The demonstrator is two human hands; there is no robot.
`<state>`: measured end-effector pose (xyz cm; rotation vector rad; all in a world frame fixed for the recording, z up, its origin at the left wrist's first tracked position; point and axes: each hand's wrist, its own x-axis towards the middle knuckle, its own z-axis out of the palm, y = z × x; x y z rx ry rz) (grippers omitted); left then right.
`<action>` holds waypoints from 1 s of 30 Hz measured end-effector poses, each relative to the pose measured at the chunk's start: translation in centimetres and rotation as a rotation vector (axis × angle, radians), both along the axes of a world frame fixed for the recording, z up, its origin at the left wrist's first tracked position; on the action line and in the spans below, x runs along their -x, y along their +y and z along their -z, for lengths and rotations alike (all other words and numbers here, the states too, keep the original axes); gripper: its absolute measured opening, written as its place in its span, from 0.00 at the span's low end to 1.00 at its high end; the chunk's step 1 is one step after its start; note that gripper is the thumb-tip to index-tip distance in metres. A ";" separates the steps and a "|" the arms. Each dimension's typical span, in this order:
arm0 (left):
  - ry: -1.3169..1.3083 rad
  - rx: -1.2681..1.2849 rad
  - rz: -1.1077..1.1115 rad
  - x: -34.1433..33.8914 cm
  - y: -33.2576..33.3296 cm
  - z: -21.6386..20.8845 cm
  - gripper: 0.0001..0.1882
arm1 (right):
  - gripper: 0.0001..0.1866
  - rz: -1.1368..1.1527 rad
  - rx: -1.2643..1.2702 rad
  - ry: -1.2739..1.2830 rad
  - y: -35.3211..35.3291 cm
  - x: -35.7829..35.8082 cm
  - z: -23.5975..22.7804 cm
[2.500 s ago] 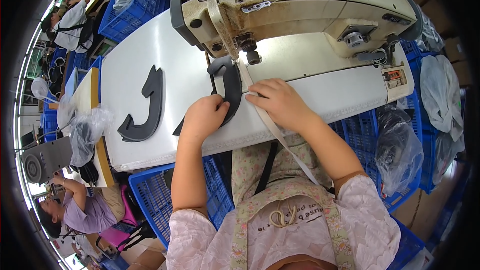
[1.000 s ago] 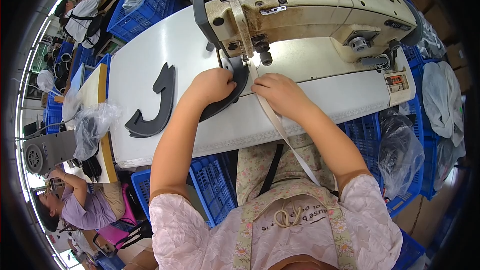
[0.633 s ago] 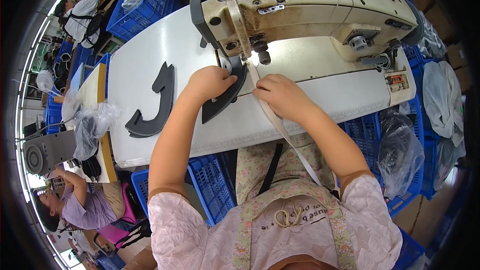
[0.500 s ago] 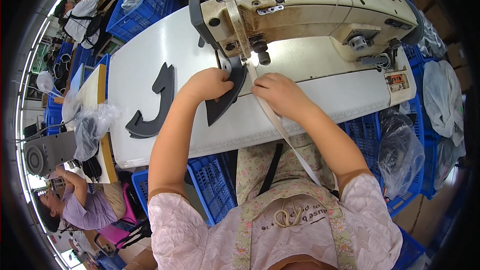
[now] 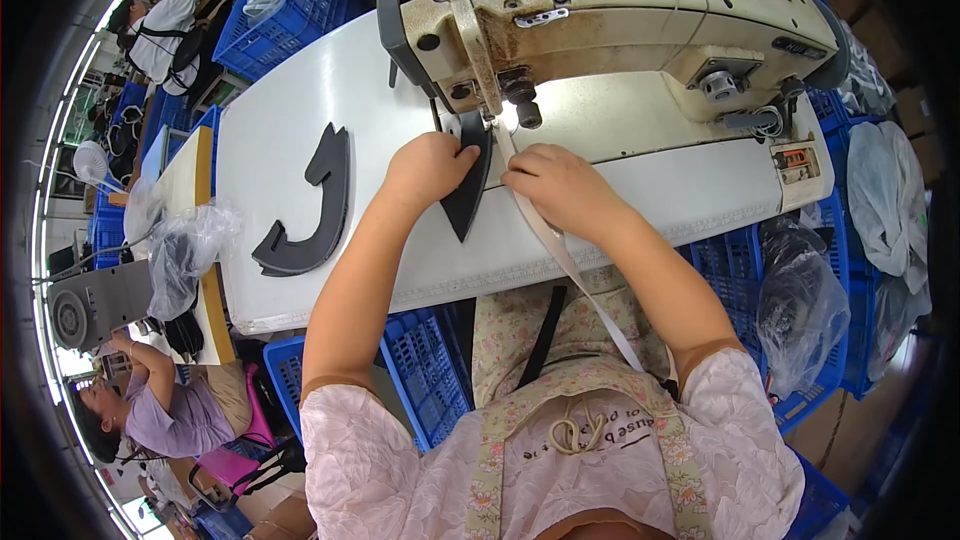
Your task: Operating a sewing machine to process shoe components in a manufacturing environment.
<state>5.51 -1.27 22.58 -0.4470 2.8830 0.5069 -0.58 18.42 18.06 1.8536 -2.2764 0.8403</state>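
A cream sewing machine (image 5: 600,30) stands over a white table. Under its needle area lies a dark grey curved piece (image 5: 467,190), its pointed end toward me. My left hand (image 5: 430,172) grips this piece by its left edge, thumb on top and fingers bent. A pale narrow strip of tape (image 5: 562,258) runs from the needle area down over the table edge to my lap. Close to the needle, my right hand (image 5: 555,185) pinches the tape. Farther left rest dark grey curved cut pieces (image 5: 325,210), which look stacked; neither hand touches them.
The white tabletop (image 5: 270,155) has a rounded left end. Blue crates (image 5: 425,380) stand below its front edge, and another blue crate (image 5: 285,20) sits behind it. Clear plastic bags (image 5: 800,300) hang at the right. A seated person (image 5: 180,400) is at the left.
My left hand has moved slightly right and up, turning the dark piece so its point swings right. My right hand and the tape stay nearly in place.
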 end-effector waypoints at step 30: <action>0.098 -0.285 -0.078 1.4 -1.1 1.5 0.16 | 0.16 -0.020 0.047 0.001 0.9 0.1 0.8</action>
